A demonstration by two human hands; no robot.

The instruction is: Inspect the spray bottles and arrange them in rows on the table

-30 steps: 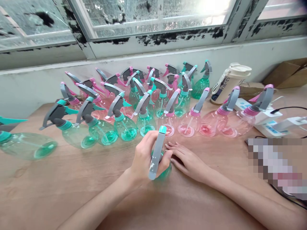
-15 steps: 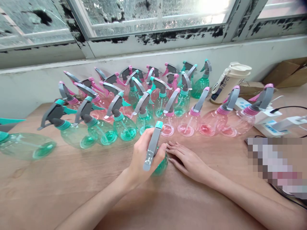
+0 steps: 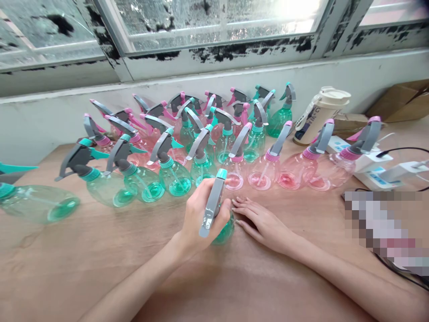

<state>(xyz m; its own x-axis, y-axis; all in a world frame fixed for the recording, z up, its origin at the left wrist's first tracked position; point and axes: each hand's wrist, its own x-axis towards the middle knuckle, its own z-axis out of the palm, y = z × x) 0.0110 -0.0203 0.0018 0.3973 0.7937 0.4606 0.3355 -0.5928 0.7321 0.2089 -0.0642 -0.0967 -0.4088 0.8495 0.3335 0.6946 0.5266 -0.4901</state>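
My left hand [image 3: 197, 214] is wrapped round the neck of a green spray bottle [image 3: 224, 232], which stands on the wooden table [image 3: 140, 264]. The bottle's grey and teal trigger head points away from me, and its neck is hidden by my fingers. My right hand [image 3: 259, 219] lies on the table just right of that bottle, fingers stretched out and holding nothing. Beyond my hands stand a front row of green spray bottles [image 3: 179, 181] and pink spray bottles [image 3: 263, 172].
More pink and green bottles crowd behind, towards the wall. A lone green bottle [image 3: 36, 203] is at far left. To the right are a beige lidded cup [image 3: 320, 116], a white power strip [image 3: 375, 176] with plugs and cables, cardboard [image 3: 402, 103], and a blurred-out item [image 3: 389, 228].
Almost nothing differs. My left hand stays on the green spray bottle and my right hand rests in the same place; the view has shifted very slightly.
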